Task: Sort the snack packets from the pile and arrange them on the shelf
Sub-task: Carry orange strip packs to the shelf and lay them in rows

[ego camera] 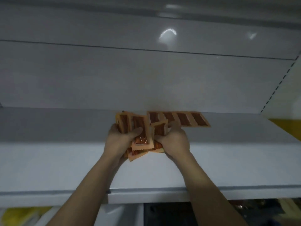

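Two bare forearms reach up and forward from the bottom edge, over the front lip of a white shelf (65, 160). At their ends the left hand (120, 137) and the right hand (174, 139) face each other, close together, with a bundle of orange snack packets (141, 136) caught between them. The left hand grips the bundle from its own side, the thumb laid across the front of one packet and the fingers curled behind. The right hand grips the other side, fingers wrapped round the packets' edges.

The bundle is loose and fanned. Some packets stand up above the hands, others poke out below them towards the wrists, and their crimped edges show. Whether the lowest ones touch the shelf cannot be told.

Just beyond the right hand, and running out past it to the right, a strip of packets (179, 119) lies flat on the shelf against the grey back panel (130, 79); four dark windows show in a row.

Far to the right of the hands a slotted upright (276, 85) rises. Below the shelf, under the left forearm, something yellow (19, 216) shows, blurred.
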{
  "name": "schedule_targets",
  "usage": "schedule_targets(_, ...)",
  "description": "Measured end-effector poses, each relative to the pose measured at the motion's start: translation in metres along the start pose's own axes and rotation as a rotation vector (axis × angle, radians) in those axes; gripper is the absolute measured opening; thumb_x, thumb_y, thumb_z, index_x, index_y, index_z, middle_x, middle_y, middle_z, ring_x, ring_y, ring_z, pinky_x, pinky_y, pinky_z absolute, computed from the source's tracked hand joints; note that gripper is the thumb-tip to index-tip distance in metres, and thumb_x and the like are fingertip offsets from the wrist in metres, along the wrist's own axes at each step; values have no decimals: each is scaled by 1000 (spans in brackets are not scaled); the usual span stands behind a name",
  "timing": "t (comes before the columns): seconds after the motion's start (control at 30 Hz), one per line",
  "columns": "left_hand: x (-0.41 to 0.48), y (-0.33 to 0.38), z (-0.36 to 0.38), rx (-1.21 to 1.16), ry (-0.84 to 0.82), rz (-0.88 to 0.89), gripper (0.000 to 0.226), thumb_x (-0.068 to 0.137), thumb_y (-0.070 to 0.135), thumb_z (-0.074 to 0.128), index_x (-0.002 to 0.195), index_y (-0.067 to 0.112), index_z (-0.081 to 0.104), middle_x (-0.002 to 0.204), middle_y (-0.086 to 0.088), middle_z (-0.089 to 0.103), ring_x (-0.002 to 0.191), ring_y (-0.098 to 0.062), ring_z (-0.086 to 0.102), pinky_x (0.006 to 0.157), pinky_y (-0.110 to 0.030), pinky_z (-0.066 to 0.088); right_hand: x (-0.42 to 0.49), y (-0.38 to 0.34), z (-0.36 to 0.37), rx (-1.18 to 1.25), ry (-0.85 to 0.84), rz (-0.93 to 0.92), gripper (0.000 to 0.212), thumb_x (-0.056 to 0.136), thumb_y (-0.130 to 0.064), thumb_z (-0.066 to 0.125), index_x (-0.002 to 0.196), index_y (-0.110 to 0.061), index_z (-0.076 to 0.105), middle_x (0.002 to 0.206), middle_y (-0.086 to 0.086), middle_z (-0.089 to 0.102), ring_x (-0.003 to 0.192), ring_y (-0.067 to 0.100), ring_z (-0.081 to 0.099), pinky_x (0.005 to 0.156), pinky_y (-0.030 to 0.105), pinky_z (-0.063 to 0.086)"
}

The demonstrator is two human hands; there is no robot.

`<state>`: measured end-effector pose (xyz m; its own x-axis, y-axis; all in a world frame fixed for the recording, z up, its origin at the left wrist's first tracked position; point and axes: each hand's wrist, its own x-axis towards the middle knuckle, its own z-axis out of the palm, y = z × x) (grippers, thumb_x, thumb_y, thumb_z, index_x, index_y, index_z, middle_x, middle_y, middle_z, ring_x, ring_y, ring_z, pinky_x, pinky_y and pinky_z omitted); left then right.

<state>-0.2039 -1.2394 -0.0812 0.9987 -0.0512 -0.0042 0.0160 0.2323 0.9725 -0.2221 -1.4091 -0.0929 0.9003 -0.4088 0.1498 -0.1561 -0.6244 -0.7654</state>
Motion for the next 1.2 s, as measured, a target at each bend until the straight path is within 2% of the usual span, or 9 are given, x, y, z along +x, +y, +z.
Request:
schedule_targets(0.1,1,-4,-2,84,39,38,37,67,15,88,99,7,69,91,-11,76,83,-31,74,79,-55,59,-5,2,2,-432,116,-164,64,81,-49,71,123,-5,50,99,11,64,89,32,63,62,32,42)
schedule_targets(0.23,2,-8,-4,125,60,55,37,68,19,88,99,11,70,91,-8,76,83,-29,74,79,-54,59,-14,10,4,-374,280,-392,38,90,-39,58,116,-13,67,109,15,64,97,38,60,72,38,48)
schedule_targets(0.4,-1,-8,-6,137,59,45,64,58,33,92,111,9,64,99,-8,75,88,-28,74,80,-52,59,-12,17,1,-465,-32,-485,22,94,-30,53,102,-30,73,108,-1,65,100,24,54,82,35,42)
schedule_targets(0.5,-4,-7,-6,138,53,49,61,62,29,91,112,7,64,99,-9,75,87,-28,74,79,-51,60,-10,17,3,-471,-25,-448,25,95,-33,51,104,-31,73,107,0,65,100,25,54,79,33,39)
schedule_targets(0.63,-6,-4,-2,45,53,30,58,66,17,90,114,4,62,102,-14,74,88,-33,73,77,-51,60,-13,9,1,-91,178,-443,35,89,-39,42,101,-27,73,102,-2,68,97,23,61,78,34,47)
schedule_targets(0.77,-13,4,6,-78,9,22,44,75,7,81,114,-1,63,104,-22,72,92,-40,71,80,-53,59,-19,-1,1,301,-148,-325,60,73,-66,67,127,-42,57,116,-18,65,104,3,63,84,36,57)
schedule_targets(0.97,-24,11,27,-205,-128,-24,40,83,11,70,119,-4,61,108,-31,67,92,-42,69,72,-43,60,-7,-11,-16,710,-147,-170,55,79,-14,79,128,-29,59,95,-17,72,90,8,70,84,44,58)
schedule_targets(1.1,-19,11,36,-226,-150,-31,45,77,4,74,119,-4,60,111,-34,65,97,-48,66,80,-53,58,9,-4,-37,771,-101,-121,40,74,-15,75,112,-26,68,104,2,73,90,19,71,69,36,56)
schedule_targets(1.2,-16,8,39,-209,-71,-11,38,79,-1,72,116,-5,61,104,-29,69,86,-41,70,69,-44,59,17,12,-54,701,16,-92,28,68,-18,76,94,-28,70,102,5,72,88,20,69,68,33,52)
